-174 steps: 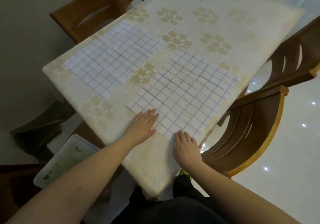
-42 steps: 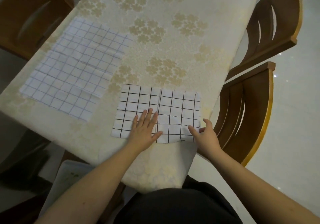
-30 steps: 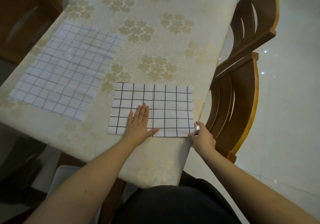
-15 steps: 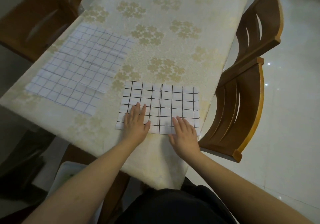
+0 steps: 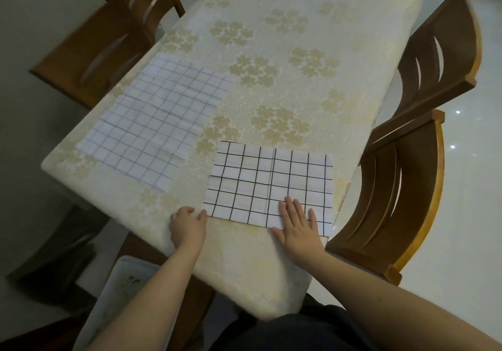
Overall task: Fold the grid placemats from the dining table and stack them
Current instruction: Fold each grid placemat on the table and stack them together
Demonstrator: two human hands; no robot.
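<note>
A folded grid placemat (image 5: 260,179), white with black lines, lies at the near right of the dining table (image 5: 293,84). My right hand (image 5: 297,225) presses flat on its near right part, fingers straight. My left hand (image 5: 187,223) sits at the mat's near left corner with fingers curled, and its thumb pinches that corner. A second grid placemat (image 5: 157,122), with paler lines, lies unfolded and creased on the left side of the table, apart from both hands.
The table wears a cream cloth with gold flower prints. Two wooden chairs (image 5: 402,187) (image 5: 440,52) stand close along the right edge, and two more (image 5: 89,52) on the left. A white tub (image 5: 125,296) sits on the floor under the near edge.
My left hand slid off the folded mat's top to its near left corner and curled there. My right hand moved further onto the mat's right part. The view pulled back.
</note>
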